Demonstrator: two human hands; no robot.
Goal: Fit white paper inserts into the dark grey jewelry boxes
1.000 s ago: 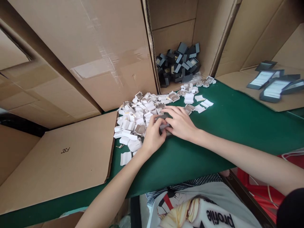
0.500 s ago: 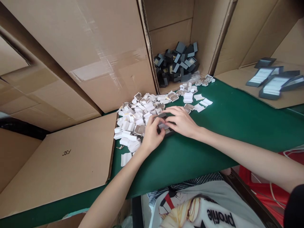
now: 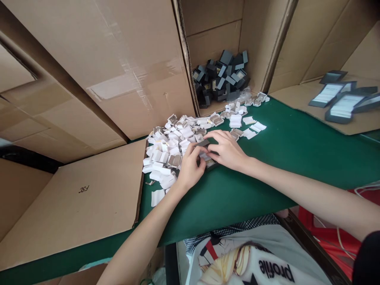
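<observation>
My left hand (image 3: 190, 166) and my right hand (image 3: 227, 150) meet over a small dark grey box (image 3: 208, 156) that rests on the green table top (image 3: 267, 166). The fingers of both hands are curled round the box and press on it, and a pale insert shows inside it. Right behind the hands lies a heap of small white and tan inserts (image 3: 172, 146), spread toward the back. A cardboard carton (image 3: 213, 31) lies open on its side behind them, holding a pile of dark grey boxes (image 3: 221, 77).
A flat cardboard sheet (image 3: 77, 198) lies at the left. Large cardboard cartons (image 3: 103, 59) stand at the back left. At the right, dark grey lids with white panels (image 3: 341, 101) lie on another cardboard flap. Red items (image 3: 332, 237) sit below the table edge.
Both hands stay on the small dark box and their fingers have shifted slightly on it. The view has moved a little.
</observation>
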